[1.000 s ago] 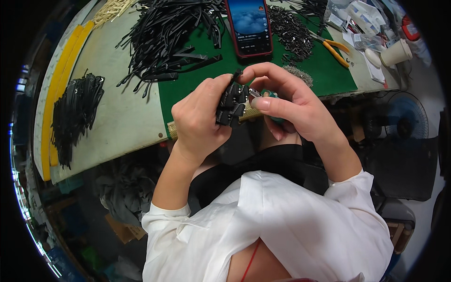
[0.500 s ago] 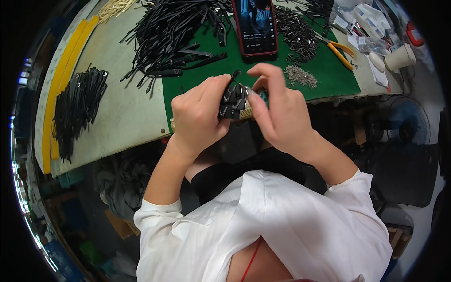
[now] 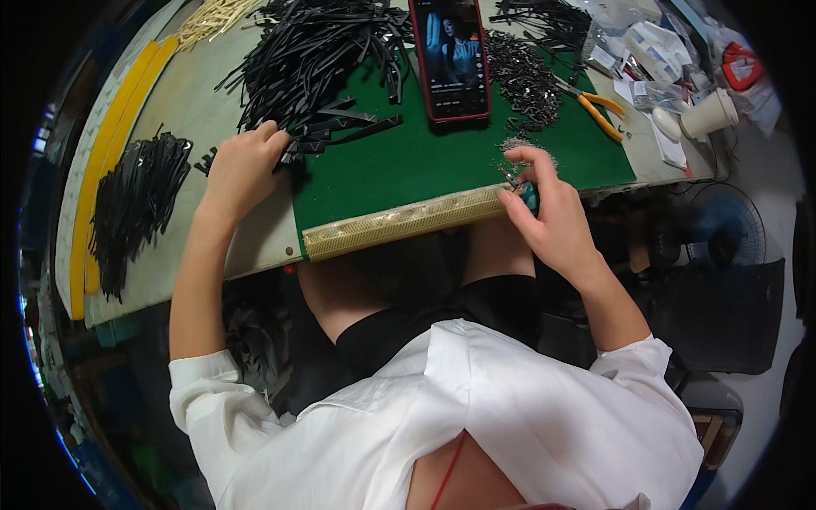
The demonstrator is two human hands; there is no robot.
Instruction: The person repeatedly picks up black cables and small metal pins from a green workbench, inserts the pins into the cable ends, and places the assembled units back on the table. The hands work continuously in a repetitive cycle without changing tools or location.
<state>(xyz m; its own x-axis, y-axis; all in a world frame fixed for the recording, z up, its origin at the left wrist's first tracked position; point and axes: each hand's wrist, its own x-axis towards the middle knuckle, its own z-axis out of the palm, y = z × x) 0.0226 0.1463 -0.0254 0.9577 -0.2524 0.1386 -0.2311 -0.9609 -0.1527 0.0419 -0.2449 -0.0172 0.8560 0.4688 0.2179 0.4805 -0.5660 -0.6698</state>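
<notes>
My left hand (image 3: 246, 166) is at the lower left of a big heap of black eyeglass temples (image 3: 319, 51). Its fingers are curled down over several black temples (image 3: 204, 160), whose ends stick out on both sides; the grip itself is partly hidden. Over the front edge of the green mat, my right hand (image 3: 548, 212) holds a short teal-handled tool (image 3: 529, 197) in a loose curl. A small metal tip points up from it, past the thumb and index finger. Between the hands runs a gold mesh-patterned strip (image 3: 399, 225) along the table edge.
A phone (image 3: 450, 59) stands on the green mat (image 3: 374, 174). Right of it lie a pile of small dark metal parts (image 3: 527, 81) and orange-handled pliers (image 3: 602, 110). A white cup (image 3: 710, 115) is farther right. Another bundle of black temples (image 3: 140, 204) lies left, beside yellow strips (image 3: 119, 144).
My hands have come apart. The left moved left to the temple heap with the black pieces it held; the right shifted right and slightly down with the teal-handled tool. The gold strip is now uncovered.
</notes>
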